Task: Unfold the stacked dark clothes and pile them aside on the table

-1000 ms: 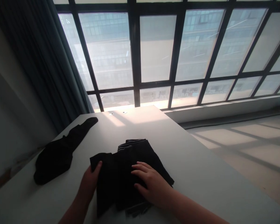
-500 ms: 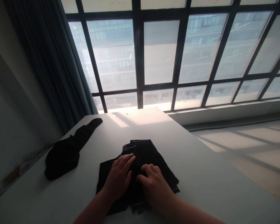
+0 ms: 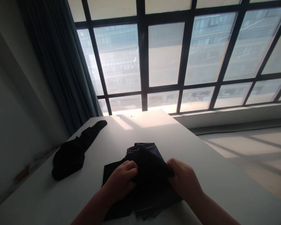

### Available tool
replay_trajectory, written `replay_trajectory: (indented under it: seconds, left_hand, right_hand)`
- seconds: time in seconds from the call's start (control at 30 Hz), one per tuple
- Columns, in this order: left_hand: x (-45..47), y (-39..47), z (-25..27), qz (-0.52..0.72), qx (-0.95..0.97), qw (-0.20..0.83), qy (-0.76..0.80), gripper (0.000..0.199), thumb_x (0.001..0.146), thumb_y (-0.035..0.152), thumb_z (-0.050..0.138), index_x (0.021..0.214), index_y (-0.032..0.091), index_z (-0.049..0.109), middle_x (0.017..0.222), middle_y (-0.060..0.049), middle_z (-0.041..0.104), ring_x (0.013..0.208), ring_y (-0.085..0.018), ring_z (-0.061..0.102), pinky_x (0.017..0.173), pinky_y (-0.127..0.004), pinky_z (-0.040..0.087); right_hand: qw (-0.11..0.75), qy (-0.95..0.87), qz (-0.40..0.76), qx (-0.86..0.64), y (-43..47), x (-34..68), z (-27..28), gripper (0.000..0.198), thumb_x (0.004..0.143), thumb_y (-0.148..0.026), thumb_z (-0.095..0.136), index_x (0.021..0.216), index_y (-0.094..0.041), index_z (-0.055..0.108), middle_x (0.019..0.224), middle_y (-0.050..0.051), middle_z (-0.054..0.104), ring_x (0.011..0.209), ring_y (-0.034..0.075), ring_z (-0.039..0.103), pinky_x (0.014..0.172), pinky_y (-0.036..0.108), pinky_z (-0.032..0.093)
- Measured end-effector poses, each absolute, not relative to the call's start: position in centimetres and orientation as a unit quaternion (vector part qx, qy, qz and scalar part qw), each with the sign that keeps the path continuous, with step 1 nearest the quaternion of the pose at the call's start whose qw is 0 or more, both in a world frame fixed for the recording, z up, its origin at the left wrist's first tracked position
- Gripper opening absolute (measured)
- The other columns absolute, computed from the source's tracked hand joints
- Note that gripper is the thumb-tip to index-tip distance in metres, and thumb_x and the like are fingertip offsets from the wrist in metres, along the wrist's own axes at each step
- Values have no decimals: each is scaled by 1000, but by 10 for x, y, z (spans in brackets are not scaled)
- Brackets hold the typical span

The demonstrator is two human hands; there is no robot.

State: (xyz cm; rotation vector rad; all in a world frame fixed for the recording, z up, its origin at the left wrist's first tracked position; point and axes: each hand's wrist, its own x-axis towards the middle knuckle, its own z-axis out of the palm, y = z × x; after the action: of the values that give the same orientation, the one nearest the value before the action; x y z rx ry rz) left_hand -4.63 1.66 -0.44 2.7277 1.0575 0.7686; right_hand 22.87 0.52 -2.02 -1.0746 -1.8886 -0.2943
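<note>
A dark folded garment (image 3: pixel 146 175) with a striped waistband at its far end lies on the white table (image 3: pixel 201 175) in front of me. My left hand (image 3: pixel 121 181) grips a fold of the garment at its left side, fingers curled into the cloth. My right hand (image 3: pixel 184 179) pinches the same raised fold at its right edge. Between the two hands the fabric is lifted a little off the layers below.
A second black garment (image 3: pixel 77 150), long and crumpled, lies at the table's left side near a dark curtain (image 3: pixel 58 62). A large gridded window (image 3: pixel 166 56) fills the back. Sunlit floor (image 3: pixel 253 147) lies to the right of the table.
My left hand came off the garment's left edge onto its middle, then curled shut on a fold. My right hand slid right and gripped the fold's other end, lifting it.
</note>
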Motion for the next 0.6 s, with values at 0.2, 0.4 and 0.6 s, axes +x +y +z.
replay_trajectory:
  seconds: [0.2,0.4,0.6]
  left_hand:
    - [-55,25,-10,468,728,-20,501,17,70,7,48,64,21,40,64,3,49,57,-13,42,56,-26,29]
    - [-23,16,-16,478,588,360,545,16,76,24,55,76,25,38,64,8,50,54,-15,57,51,-24,40]
    - [-2,-2,-21,419,676,386,468,66,89,22,49,153,28,34,91,-1,72,77,-23,72,72,-35,57]
  right_hand:
    - [464,-764,30,-447,-3,219,-21,15,72,-15,47,67,-21,34,60,-4,46,53,10,41,52,23,27]
    - [535,-570,217,-585,4,223,-6,19,74,-35,55,73,-24,40,54,-7,37,50,13,38,49,25,28]
    - [564,-453,434,-537,-10,207,10,58,79,-41,54,135,-26,47,67,-5,61,57,21,61,55,30,49]
